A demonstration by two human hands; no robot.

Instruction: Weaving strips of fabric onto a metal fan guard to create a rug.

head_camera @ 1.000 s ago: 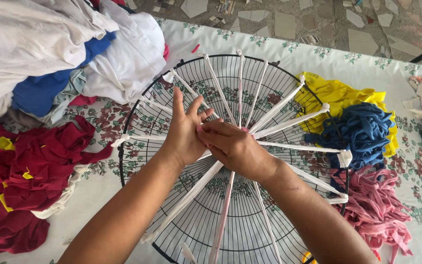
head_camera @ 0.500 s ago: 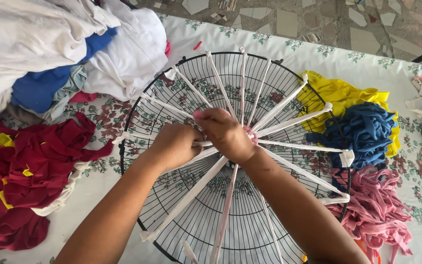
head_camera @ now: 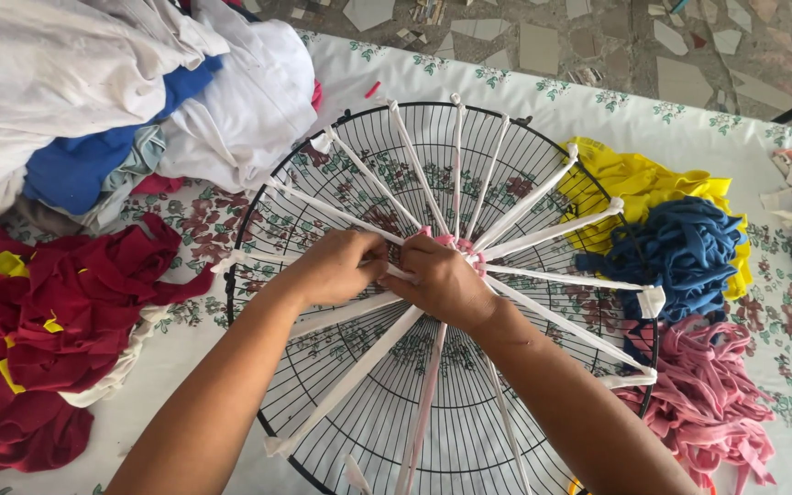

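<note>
White cloth strips (head_camera: pixel 543 215) run like spokes across a round black wire fan guard (head_camera: pixel 323 183) that lies flat on the worktop (head_camera: pixel 524 96), which is covered by a flowered cloth. Both hands meet at the hub of the guard. The left hand (head_camera: pixel 336 266) is curled, fingers pinched on a white strip near the centre. The right hand (head_camera: pixel 442 280) is closed just beside it, touching it, with a bit of pink strip (head_camera: pixel 465 246) showing at its knuckles. To the right of the guard lie a yellow cloth (head_camera: pixel 634 179), a heap of blue strips (head_camera: pixel 680 243) on top of it, and a heap of pink strips (head_camera: pixel 717 394) below. To the left sit a dark red garment (head_camera: pixel 48 330) and a pile of white and blue clothes (head_camera: pixel 93 101).
</note>
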